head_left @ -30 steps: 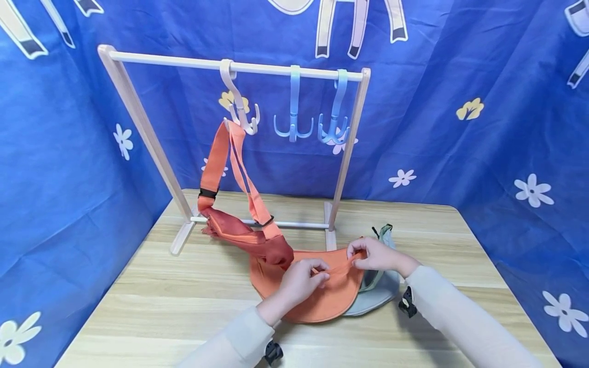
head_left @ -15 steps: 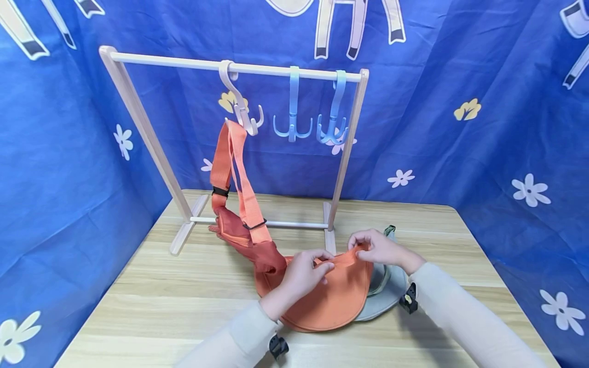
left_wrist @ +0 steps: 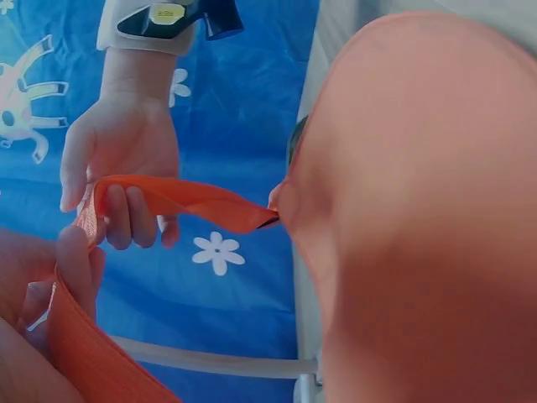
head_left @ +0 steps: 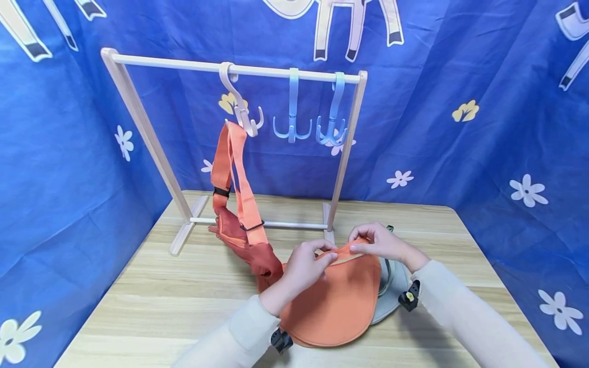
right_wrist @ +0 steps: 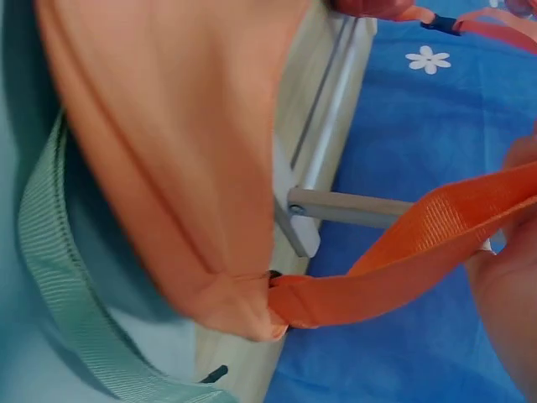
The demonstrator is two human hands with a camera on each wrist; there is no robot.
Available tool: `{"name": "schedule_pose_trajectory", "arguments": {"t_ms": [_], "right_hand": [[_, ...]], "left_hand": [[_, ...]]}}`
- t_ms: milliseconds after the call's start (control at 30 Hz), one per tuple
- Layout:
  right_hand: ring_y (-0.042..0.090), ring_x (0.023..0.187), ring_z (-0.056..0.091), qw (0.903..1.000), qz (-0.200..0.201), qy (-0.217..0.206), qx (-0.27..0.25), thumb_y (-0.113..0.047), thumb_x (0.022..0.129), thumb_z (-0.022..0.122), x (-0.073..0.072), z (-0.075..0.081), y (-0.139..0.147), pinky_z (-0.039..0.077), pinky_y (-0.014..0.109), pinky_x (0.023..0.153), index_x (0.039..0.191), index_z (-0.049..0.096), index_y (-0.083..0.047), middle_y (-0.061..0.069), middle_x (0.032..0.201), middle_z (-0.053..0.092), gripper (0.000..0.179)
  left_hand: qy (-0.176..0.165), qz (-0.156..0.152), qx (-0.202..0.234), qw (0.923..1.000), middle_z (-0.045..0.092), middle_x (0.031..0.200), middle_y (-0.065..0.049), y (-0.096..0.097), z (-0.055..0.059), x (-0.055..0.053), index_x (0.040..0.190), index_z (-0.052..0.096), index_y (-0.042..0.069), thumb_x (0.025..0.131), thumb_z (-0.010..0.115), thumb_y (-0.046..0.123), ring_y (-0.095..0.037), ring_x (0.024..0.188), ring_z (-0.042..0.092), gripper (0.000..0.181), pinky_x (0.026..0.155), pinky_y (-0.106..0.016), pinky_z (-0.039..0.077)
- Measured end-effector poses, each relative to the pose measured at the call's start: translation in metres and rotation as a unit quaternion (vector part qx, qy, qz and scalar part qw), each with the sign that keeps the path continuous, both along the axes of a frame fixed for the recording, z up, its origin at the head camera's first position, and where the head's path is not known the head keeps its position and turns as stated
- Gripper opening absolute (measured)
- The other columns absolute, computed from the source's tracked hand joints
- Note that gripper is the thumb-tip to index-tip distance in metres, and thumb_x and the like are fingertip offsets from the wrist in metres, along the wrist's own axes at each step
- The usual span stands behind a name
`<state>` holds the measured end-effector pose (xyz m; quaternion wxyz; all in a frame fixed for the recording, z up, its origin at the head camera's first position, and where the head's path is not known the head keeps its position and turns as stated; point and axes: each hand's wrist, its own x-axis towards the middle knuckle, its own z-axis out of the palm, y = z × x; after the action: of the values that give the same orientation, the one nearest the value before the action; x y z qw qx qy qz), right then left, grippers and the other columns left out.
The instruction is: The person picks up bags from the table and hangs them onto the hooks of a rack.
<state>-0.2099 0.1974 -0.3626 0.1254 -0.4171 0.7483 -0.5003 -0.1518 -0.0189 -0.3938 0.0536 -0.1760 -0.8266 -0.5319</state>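
An orange half-moon fabric bag (head_left: pixel 331 306) hangs from its orange strap (head_left: pixel 342 254), tilted above the table's front part. My left hand (head_left: pixel 303 268) pinches the strap, thumb against fingers. Farther right, my right hand (head_left: pixel 384 244) grips the same strap; the left wrist view shows its fingers (left_wrist: pixel 130 217) curled round the band. In the right wrist view the strap (right_wrist: pixel 377 281) joins a corner of the bag (right_wrist: pixel 168 151). Behind the orange bag, partly hidden, lies a grey-blue bag (head_left: pixel 395 294) with a green strap (right_wrist: pixel 63 260).
A wooden rack (head_left: pixel 152 138) carries a white hook (head_left: pixel 244 115) and two blue hooks (head_left: pixel 292 122), (head_left: pixel 332 128). From the white hook a red waist bag (head_left: pixel 246 250) hangs by its coral strap (head_left: pixel 246 194), its lower end beside my left hand. Bare tabletop (head_left: pixel 161 301) shows at left.
Both hands have drawn the orange bag's strap up, and the bag has swung toward the front and right. The red waist bag has swung rightward, then settled; its white hook has turned.
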Motion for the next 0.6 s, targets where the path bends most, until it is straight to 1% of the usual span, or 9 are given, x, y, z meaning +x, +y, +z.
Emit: {"name": "schedule_pose_trajectory", "arguments": {"t_ms": [67, 167, 233, 267, 367, 433, 533, 600], "right_hand": [[0.004, 0.065, 0.053, 0.9999, -0.007, -0.006, 0.003, -0.002, 0.089, 0.065, -0.001, 0.0, 0.001, 0.044, 0.021, 0.056, 0.087, 0.062, 0.009, -0.002, 0.074, 0.063, 0.012], [0.003, 0.059, 0.049, 0.9999, -0.016, -0.001, 0.004, -0.004, 0.089, 0.065, -0.005, -0.003, 0.005, 0.039, 0.022, 0.047, 0.087, 0.063, 0.008, -0.003, 0.072, 0.063, 0.012], [0.005, 0.056, 0.049, 0.9998, -0.021, 0.004, 0.003, -0.003, 0.088, 0.066, -0.008, -0.004, 0.008, 0.039, 0.023, 0.045, 0.088, 0.064, 0.006, -0.003, 0.071, 0.062, 0.009], [0.005, 0.056, 0.049, 0.9997, -0.021, 0.009, 0.003, -0.003, 0.088, 0.066, -0.009, -0.005, 0.01, 0.04, 0.022, 0.046, 0.088, 0.064, 0.006, -0.003, 0.071, 0.062, 0.009], [0.006, 0.06, 0.051, 0.9997, -0.013, 0.02, -0.004, -0.001, 0.088, 0.065, -0.008, 0.004, 0.012, 0.044, 0.023, 0.052, 0.087, 0.065, 0.002, -0.002, 0.072, 0.062, 0.003], [0.008, 0.062, 0.051, 0.9997, -0.008, 0.022, -0.006, 0.0, 0.089, 0.064, -0.008, 0.009, 0.014, 0.045, 0.024, 0.055, 0.088, 0.066, -0.001, -0.001, 0.073, 0.063, 0.002], [0.009, 0.059, 0.048, 0.9997, -0.005, 0.023, -0.008, 0.002, 0.089, 0.063, -0.008, 0.015, 0.016, 0.043, 0.025, 0.053, 0.088, 0.067, -0.004, 0.0, 0.071, 0.061, 0.007], [0.012, 0.053, 0.045, 0.9996, -0.005, 0.024, -0.009, 0.004, 0.089, 0.062, -0.008, 0.019, 0.019, 0.042, 0.027, 0.048, 0.087, 0.067, -0.005, 0.0, 0.069, 0.06, 0.01]], "left_hand": [[-0.002, -0.001, -0.001, 1.0, 0.065, 0.073, 0.004, 0.001, 0.004, 0.0, 0.094, 0.071, 0.012, 0.087, 0.07, 0.011, -0.008, 0.036, 0.052, 0.007, 0.04, -0.026, 0.043], [-0.01, -0.004, -0.002, 0.9999, 0.063, 0.068, 0.003, 0.002, 0.011, 0.001, 0.095, 0.071, 0.013, 0.087, 0.07, 0.012, -0.01, 0.035, 0.051, 0.008, 0.04, -0.026, 0.042], [-0.014, -0.007, 0.002, 0.9999, 0.064, 0.07, 0.003, 0.003, 0.015, 0.002, 0.096, 0.071, 0.014, 0.087, 0.07, 0.013, -0.013, 0.036, 0.053, 0.009, 0.04, -0.027, 0.043], [-0.018, -0.008, 0.005, 0.9998, 0.064, 0.07, 0.003, 0.003, 0.017, 0.002, 0.096, 0.071, 0.014, 0.087, 0.07, 0.014, -0.015, 0.037, 0.054, 0.009, 0.041, -0.027, 0.044], [-0.025, -0.013, 0.014, 0.9995, 0.064, 0.07, 0.004, 0.005, 0.023, 0.002, 0.096, 0.072, 0.016, 0.087, 0.071, 0.015, -0.018, 0.039, 0.056, 0.009, 0.041, -0.028, 0.045], [-0.028, -0.017, 0.021, 0.9992, 0.064, 0.072, 0.006, 0.006, 0.026, 0.002, 0.096, 0.072, 0.016, 0.086, 0.072, 0.015, -0.019, 0.039, 0.057, 0.01, 0.04, -0.029, 0.045], [-0.025, -0.025, 0.028, 0.999, 0.065, 0.075, 0.007, 0.008, 0.032, 0.001, 0.096, 0.072, 0.016, 0.086, 0.072, 0.014, -0.017, 0.038, 0.056, 0.01, 0.039, -0.029, 0.044], [-0.02, -0.028, 0.028, 0.999, 0.065, 0.076, 0.006, 0.009, 0.035, 0.0, 0.095, 0.071, 0.015, 0.086, 0.072, 0.014, -0.016, 0.038, 0.055, 0.009, 0.04, -0.03, 0.045]]}}
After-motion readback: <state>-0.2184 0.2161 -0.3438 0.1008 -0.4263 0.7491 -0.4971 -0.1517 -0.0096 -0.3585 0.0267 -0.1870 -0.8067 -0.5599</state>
